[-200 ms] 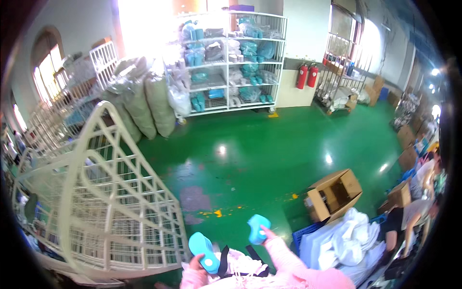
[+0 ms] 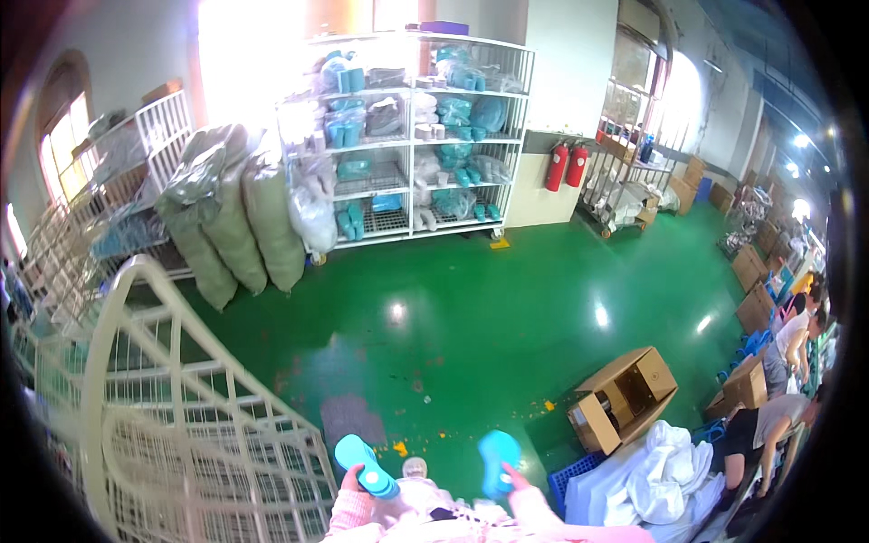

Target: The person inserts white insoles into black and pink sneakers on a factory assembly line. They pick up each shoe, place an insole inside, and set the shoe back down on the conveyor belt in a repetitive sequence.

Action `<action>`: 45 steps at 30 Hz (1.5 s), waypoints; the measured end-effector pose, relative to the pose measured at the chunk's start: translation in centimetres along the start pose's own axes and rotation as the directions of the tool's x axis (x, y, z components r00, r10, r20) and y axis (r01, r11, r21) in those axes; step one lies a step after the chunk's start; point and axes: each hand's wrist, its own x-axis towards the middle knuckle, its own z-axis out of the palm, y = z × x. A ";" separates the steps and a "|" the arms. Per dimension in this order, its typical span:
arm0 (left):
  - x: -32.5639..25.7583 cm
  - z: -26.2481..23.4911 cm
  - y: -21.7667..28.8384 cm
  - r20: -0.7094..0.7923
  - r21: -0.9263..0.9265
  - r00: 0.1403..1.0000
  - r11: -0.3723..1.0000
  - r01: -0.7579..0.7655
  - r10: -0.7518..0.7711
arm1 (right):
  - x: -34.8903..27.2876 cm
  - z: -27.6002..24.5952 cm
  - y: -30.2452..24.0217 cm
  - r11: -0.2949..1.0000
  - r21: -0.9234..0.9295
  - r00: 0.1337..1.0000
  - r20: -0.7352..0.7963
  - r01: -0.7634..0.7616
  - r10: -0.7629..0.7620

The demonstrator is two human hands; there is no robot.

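Observation:
In my left hand, at the lower middle, is a bright blue sole-shaped piece. It slants, with its wider end up and to the left, and my fingers close on its left edge. A second blue sole-shaped piece is in my right hand, which grips its right edge from below. Held nearly upright, it is somewhat blurred. The two pieces are apart, in front of my pink sleeves. Between them the tip of a light shoe shows on the green floor.
White wire racks stand close on my left. Ahead are a white shelf cart with bagged blue items and tall sacks. An open cardboard box, a blue crate with white sheeting and several people are at right.
My view has shifted, and the rack and box sit differently in it. Both hands still hold the blue pieces; the right piece has turned more upright. A shoe tip has come into view.

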 end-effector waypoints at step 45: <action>95.1 57.3 64.0 0.104 0.292 0.956 0.911 -0.291 0.273 | 94.0 94.4 -46.0 0.629 -0.759 0.974 0.227 0.170 0.011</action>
